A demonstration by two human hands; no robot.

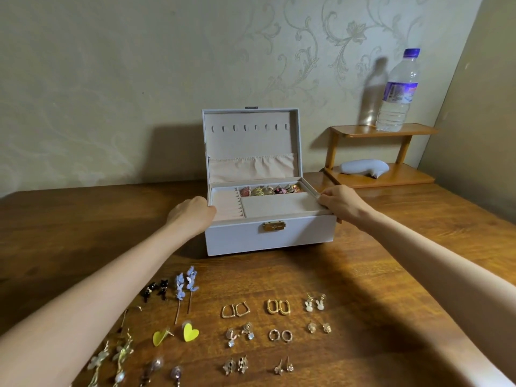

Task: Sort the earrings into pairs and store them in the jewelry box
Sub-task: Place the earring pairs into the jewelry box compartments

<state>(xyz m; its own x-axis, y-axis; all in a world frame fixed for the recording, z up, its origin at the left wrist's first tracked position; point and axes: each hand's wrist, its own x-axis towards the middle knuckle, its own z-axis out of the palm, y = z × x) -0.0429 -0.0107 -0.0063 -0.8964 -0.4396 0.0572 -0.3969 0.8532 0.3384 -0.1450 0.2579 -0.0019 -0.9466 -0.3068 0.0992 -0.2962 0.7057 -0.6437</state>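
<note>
White box (268, 238) with beige lining and a gold clasp (274, 226); brown wood-grain surface (377, 275); yellow hearts (191, 332), blue flower drops (186, 284), black cats (156, 289); wallpaper (321, 51) pale with floral scrolls.

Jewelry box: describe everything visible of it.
The jewelry box is white, standing on the table with its lid open, upright. The lid's beige lining has a row of hooks and a gathered pocket. A gold latch sits on the front. Inside, a beige tray has ring slots at left and colourful earrings in the back compartment. The left hand and right hand grip its upper side edges.
</note>
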